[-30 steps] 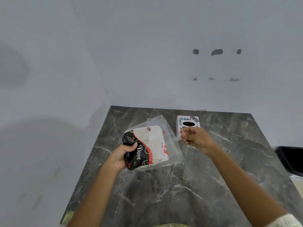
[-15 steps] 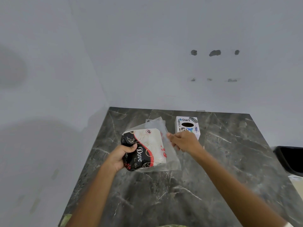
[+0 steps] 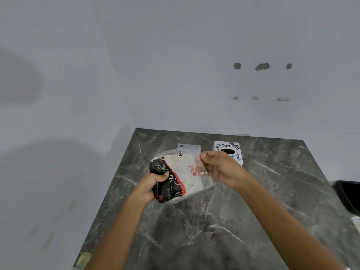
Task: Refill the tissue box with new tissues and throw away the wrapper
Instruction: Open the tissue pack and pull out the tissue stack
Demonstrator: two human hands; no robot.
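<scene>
A pack of tissues (image 3: 183,176) in a black, red and cream wrapper is held above the dark marble table (image 3: 224,227). My left hand (image 3: 153,186) grips its black lower left end. A clear plastic outer wrapper (image 3: 202,172) surrounds the pack, and my right hand (image 3: 220,168) pinches its crumpled right edge. Behind my right hand a white cube tissue box (image 3: 228,151) with a dark oval opening and "Dart" print stands on the table, partly hidden by my fingers.
Pale grey walls meet in the corner at the table's far left. A black bin or container (image 3: 348,195) sits past the table's right edge. A small green patch (image 3: 83,260) marks the table's near left corner.
My right hand has come left from near the tissue box to the pack's right side and bunched the clear wrapper. The pack has tilted a little in my left hand.
</scene>
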